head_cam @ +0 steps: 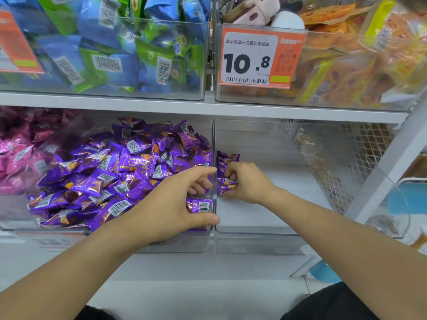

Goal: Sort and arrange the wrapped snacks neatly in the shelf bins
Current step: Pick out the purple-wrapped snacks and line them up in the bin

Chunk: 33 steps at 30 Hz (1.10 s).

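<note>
Top shelf bins are cut off by the frame, so I only get the lower parts: a clear bin of blue and green packets (104,54) on the left and a bin of orange packets (346,72) on the right, with a price tag (261,57) clipped on its front reading 10.8. Something pale and pink sits behind that tag, too blurry to name. Far left on the lower shelf there's a smear of pink packets (18,155), also hard to make out.

The big clear bin (175,247) in the middle of the lower shelf is heaped with purple snack packets (111,174), stacked every which way. The bin on the right (261,241) is mostly bare floor, with just a short row of purple packets (227,172) standing tight against its left wall. A mesh panel (342,158) closes off its right side.

My left hand (171,204) reaches over the full bin, thumb resting on the front corner by the divider, fingers curled down among the packets, though I can't tell if they've actually got one. My right hand (247,183) is in the other bin, fingers gripping the little row of packets from the right.
</note>
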Each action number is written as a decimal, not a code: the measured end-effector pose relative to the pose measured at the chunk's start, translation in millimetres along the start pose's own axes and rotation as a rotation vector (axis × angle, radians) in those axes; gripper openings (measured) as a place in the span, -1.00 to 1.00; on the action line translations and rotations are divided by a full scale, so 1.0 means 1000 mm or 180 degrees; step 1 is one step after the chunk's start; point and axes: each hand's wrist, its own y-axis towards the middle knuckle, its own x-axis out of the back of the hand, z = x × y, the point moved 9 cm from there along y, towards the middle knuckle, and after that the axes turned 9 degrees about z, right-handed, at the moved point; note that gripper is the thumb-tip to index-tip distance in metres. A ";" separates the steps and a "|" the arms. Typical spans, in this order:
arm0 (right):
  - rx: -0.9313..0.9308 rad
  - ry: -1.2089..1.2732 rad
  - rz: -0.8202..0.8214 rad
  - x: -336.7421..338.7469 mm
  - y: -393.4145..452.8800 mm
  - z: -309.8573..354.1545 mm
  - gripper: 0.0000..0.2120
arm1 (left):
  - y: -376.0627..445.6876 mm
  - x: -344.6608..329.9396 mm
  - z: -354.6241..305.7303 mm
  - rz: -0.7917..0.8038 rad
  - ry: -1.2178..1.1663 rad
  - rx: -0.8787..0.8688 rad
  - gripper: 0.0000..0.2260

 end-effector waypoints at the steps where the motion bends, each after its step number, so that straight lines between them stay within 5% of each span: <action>1: -0.0061 0.0116 -0.0057 0.002 0.000 -0.002 -0.55 | 0.000 0.000 0.000 0.0001 -0.0015 -0.0007 -0.24; 20: -0.0663 0.0512 -0.0270 0.008 -0.002 -0.030 -0.17 | -0.001 -0.002 0.002 0.0015 -0.0048 -0.0067 -0.22; 33: -0.0774 0.1143 -0.0116 0.001 -0.001 -0.044 -0.11 | -0.001 -0.002 0.006 0.0023 -0.0105 -0.0039 -0.23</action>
